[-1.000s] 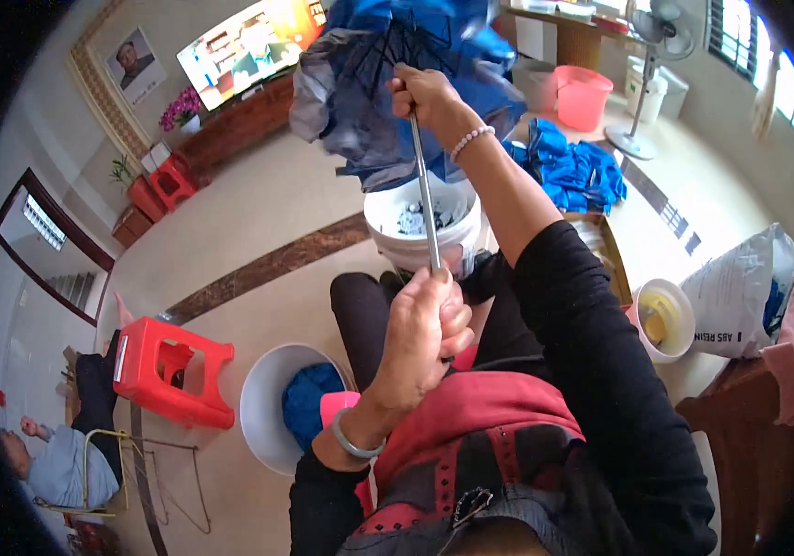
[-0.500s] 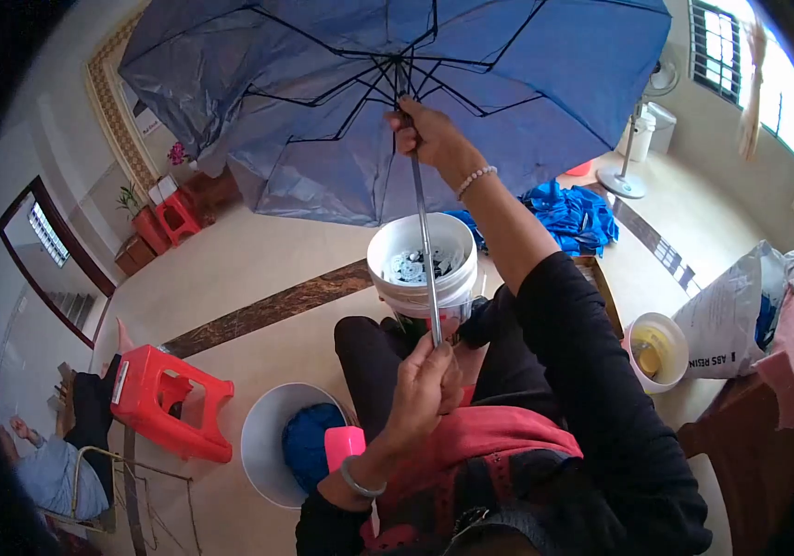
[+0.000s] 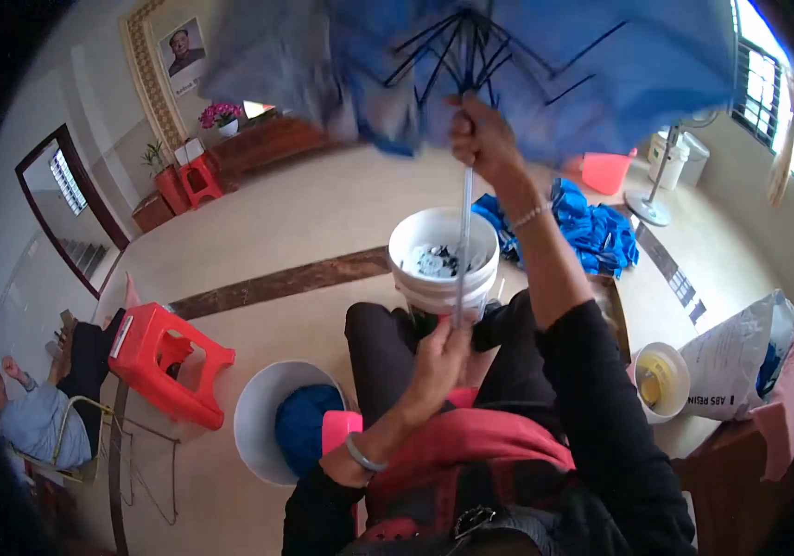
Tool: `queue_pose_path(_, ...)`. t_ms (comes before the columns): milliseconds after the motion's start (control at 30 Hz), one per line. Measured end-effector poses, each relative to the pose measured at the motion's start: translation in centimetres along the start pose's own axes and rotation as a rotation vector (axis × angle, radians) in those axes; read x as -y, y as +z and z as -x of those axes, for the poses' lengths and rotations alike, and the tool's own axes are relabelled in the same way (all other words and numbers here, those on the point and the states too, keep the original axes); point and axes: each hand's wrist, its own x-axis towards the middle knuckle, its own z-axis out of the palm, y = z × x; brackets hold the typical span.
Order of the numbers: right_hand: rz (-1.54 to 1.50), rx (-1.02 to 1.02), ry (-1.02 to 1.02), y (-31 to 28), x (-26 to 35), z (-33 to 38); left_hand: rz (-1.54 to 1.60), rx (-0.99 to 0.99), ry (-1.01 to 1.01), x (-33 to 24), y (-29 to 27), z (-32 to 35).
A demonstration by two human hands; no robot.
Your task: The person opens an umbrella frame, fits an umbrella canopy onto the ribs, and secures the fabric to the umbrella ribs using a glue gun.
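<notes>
Seated person works a blue umbrella [image 3: 545, 65], canopy spread overhead and blurred. Right hand [image 3: 482, 139] is up at the runner under the ribs, fingers clamped round the metal shaft [image 3: 463, 232]. Left hand [image 3: 438, 357] has its fingers wrapped on the shaft's lower end, near the lap.

Doing it well, as I judge: keep the lower hand steady as anchor, slide the upper hand straight along the shaft, and keep fingers clear of the rib joints.

Containers:
- White bucket [image 3: 443, 255], on the floor just beyond the knees: small dark and pale parts, too small to tell apart.
- White basin [image 3: 262, 422], left of the legs: a blue fabric bundle.
- Small white tub [image 3: 661, 380], at right: something yellow.
- White sack [image 3: 735, 357] beside the tub; contents hidden.

Loose blue cloth pile [image 3: 601, 232] lies on the floor past the bucket.
</notes>
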Motion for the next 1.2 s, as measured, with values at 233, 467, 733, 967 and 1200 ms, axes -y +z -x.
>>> queue_pose_path(233, 0.309, -0.369, -0.141, 0.8, 1.5, -2.8, 0.234, 0.074, -0.075, -0.1, 1.1, 3.6)
queue_pose_path(467, 0.235, -0.233, -0.026, 0.4, 1.2, -3.6, 0.203, 0.103, -0.078, -0.1, -0.2, 3.1)
queue_pose_path(733, 0.41, -0.18, -0.081, 0.0, 3.9, 0.1, -0.387, -0.165, 0.245, 1.0, -9.2, -3.0)
queue_pose_path(967, 0.446, -0.112, -0.054, -1.8, 5.7, 4.5, -0.602, -0.926, 0.478, -3.8, -23.9, -9.3)
queue_pose_path(1200, 0.424, -0.063, -0.086, -4.3, 5.4, 6.9, -0.605, -1.014, 0.601, -9.1, -25.6, -9.6)
